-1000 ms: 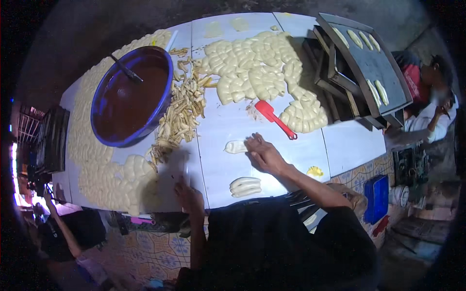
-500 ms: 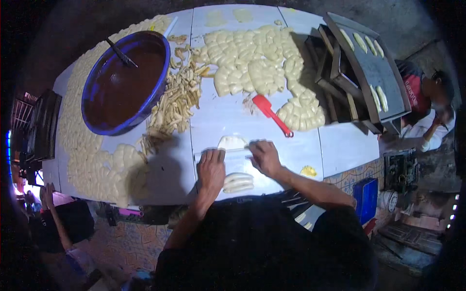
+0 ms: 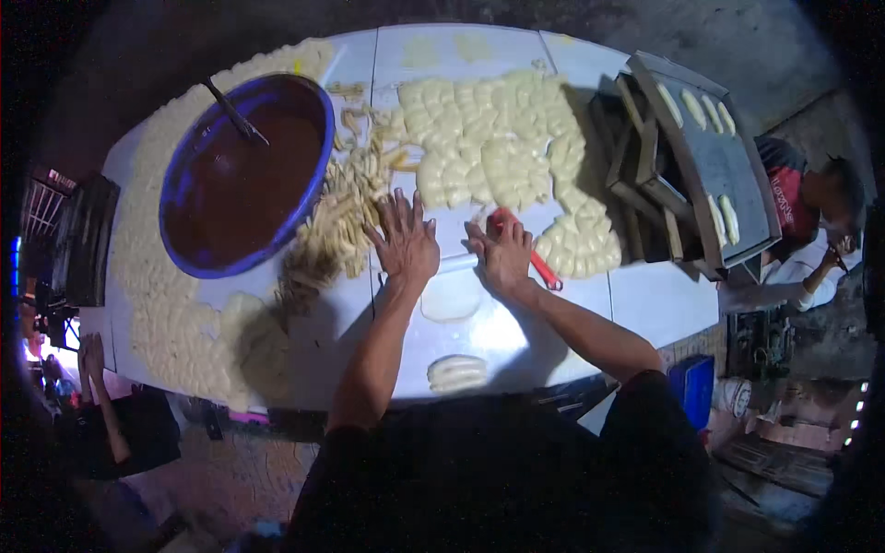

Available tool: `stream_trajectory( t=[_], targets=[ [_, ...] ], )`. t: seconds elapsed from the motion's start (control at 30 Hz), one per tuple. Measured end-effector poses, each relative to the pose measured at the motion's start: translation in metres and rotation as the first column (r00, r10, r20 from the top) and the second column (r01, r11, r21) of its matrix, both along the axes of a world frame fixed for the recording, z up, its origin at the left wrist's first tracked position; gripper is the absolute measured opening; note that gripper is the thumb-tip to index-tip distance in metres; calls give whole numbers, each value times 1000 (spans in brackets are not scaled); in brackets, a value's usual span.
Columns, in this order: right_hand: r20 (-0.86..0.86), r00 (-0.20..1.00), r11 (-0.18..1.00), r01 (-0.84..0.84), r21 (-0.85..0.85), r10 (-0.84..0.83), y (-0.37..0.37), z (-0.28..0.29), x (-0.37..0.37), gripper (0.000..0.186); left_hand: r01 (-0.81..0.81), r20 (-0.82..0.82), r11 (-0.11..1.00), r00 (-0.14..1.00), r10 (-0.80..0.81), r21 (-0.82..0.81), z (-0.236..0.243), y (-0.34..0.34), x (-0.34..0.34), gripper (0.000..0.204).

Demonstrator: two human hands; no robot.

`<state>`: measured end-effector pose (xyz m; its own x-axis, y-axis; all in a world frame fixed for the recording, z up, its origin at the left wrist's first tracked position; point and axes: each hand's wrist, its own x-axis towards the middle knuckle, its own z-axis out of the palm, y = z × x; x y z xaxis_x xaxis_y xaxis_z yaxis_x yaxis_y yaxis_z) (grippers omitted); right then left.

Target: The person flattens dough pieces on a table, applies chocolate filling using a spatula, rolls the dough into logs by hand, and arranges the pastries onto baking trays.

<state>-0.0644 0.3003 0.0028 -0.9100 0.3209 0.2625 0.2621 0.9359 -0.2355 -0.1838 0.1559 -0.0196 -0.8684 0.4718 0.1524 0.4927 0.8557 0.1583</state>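
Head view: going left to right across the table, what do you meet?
Pale dough pieces along the left edge → blue basin of brown sauce → left hand → right hand → red-handled tool → stacked dark trays.

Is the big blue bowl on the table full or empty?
Partly full. The blue bowl holds a dark brown mixture that covers its bottom, while a band of blue inner wall shows above it, and a stirring tool stands in it.

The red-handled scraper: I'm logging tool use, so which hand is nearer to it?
Right. The right hand lies over the red-handled scraper, covering part of it; the left hand rests flat on the table, farther left.
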Motion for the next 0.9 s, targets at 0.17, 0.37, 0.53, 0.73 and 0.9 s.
stream_trajectory(
  t=[0.17, 0.37, 0.53, 0.73, 0.9],
  targets=[
    [-7, 984, 984, 175, 1, -175, 49, -18, 12, 39, 111, -186, 953, 981, -60, 281, 19, 9, 7, 77],
    [195, 971, 990, 127, 55, -136, 86, -18, 26, 34, 594, 53, 769, 782, -621, 238, 12, -19, 28, 67],
    [143, 962, 880, -144, -453, 232, 81, -10, 12, 27, 126, -88, 897, 991, -98, 423, 36, -93, 53, 60],
    [51, 832, 779, -494, -387, 553, -22, 149, -92, 42, -338, -108, 903, 920, 376, 267, 2, -208, 151, 41],
    [114, 600, 599, -800, 44, 792, -132, 181, -231, 42, -452, -374, 867, 782, 499, 211, -61, -223, 173, 27]
  ],
)
